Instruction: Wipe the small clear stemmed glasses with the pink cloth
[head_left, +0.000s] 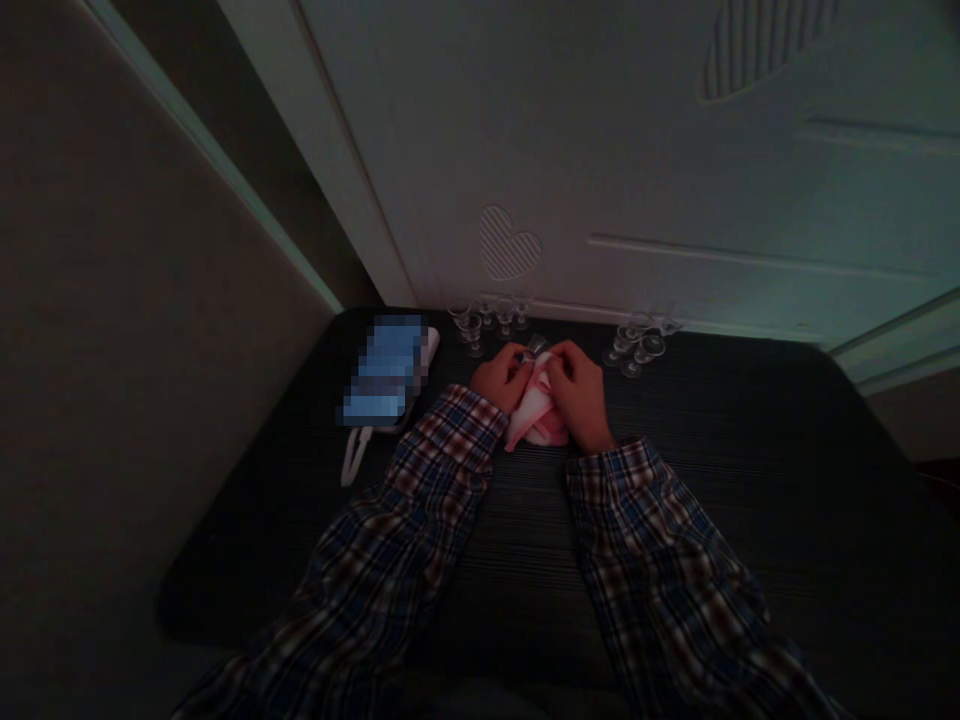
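Near the middle of the dark table, my left hand (501, 378) has its fingers closed around a small clear glass (537, 347), partly hidden by my fingers. My right hand (582, 392) pinches a pink and white cloth (537, 415) against the glass. The cloth hangs down between both hands, its lower end near the tabletop. Several small stemmed glasses (472, 330) stand behind my left hand, and another group of glasses (651, 348) stands behind and to the right of my right hand.
A phone (386, 370) with a lit, blurred screen lies on the dark table (712, 430) at the left, a white cable (354, 455) at its near end. A white panel (637, 180) with heart reliefs rises along the table's back edge.
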